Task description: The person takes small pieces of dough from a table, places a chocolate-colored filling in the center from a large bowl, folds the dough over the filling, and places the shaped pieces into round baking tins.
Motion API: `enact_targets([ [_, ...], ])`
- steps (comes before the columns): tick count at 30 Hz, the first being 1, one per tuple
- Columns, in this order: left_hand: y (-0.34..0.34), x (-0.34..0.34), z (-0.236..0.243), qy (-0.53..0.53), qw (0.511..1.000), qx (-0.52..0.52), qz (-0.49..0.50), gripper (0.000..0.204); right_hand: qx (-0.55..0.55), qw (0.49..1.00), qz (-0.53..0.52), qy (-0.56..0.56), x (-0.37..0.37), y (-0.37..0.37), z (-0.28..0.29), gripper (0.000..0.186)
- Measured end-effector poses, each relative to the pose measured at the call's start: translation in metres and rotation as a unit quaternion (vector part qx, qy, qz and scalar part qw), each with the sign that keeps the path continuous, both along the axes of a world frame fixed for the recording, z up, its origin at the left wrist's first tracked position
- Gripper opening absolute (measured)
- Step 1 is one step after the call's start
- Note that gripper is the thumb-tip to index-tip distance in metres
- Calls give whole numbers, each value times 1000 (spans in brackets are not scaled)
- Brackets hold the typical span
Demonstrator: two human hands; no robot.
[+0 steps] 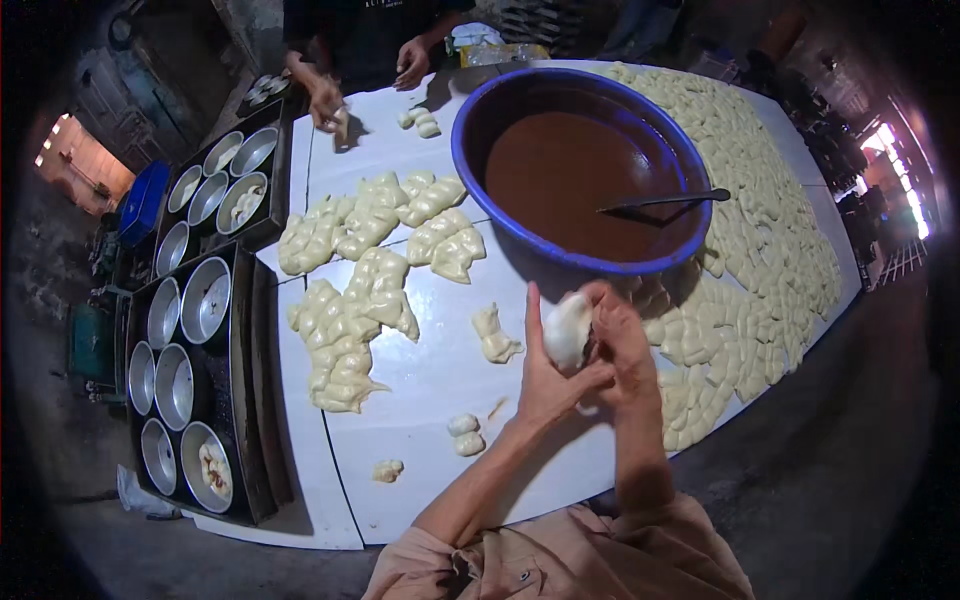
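A smooth pale piece of dough (pixel 569 332) is held above the white table between both hands. My left hand (pixel 546 384) cradles it from the left and below, one finger pointing up beside it. From the right, my right hand (pixel 622 345) grips the same piece with bent fingers, which hide its right side. Just beyond my hands stands a blue basin (pixel 480 185) of brown filling, with a dark-handled spoon (pixel 665 202) leaning in it. To the left of my hands lies a small flattened dough piece (pixel 496 334). Two small dough balls (pixel 466 435) touch each other nearer to me.
Flattened dough pieces (pixel 365 300) lie left of the basin, and many more (pixel 765 235) cover the table's right side. Black trays (pixel 250 390) with round metal tins (pixel 206 300) line the left edge. Across the table, a co-worker's hands (pixel 328 104) handle dough.
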State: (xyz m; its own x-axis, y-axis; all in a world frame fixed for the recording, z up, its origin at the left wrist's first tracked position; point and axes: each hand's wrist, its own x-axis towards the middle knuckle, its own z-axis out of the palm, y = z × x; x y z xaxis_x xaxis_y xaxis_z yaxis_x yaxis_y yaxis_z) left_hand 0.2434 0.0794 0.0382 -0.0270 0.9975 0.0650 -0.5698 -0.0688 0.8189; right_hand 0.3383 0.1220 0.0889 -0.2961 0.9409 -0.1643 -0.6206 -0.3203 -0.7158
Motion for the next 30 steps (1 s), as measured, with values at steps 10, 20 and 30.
enact_targets([
  [10, -7, -59, 2, 113, 980, -158, -41, 78, 331, 643, 176, -668, 25, 170, -9, 22],
  [20, -2, -60, -19, 139, 979, -144, -45, 63, 163, 881, 257, -362, 21, 151, 24, 14],
  [30, 3, -50, -12, -212, 966, -142, -48, 40, 52, 976, 114, -179, -10, 47, -24, 10],
])
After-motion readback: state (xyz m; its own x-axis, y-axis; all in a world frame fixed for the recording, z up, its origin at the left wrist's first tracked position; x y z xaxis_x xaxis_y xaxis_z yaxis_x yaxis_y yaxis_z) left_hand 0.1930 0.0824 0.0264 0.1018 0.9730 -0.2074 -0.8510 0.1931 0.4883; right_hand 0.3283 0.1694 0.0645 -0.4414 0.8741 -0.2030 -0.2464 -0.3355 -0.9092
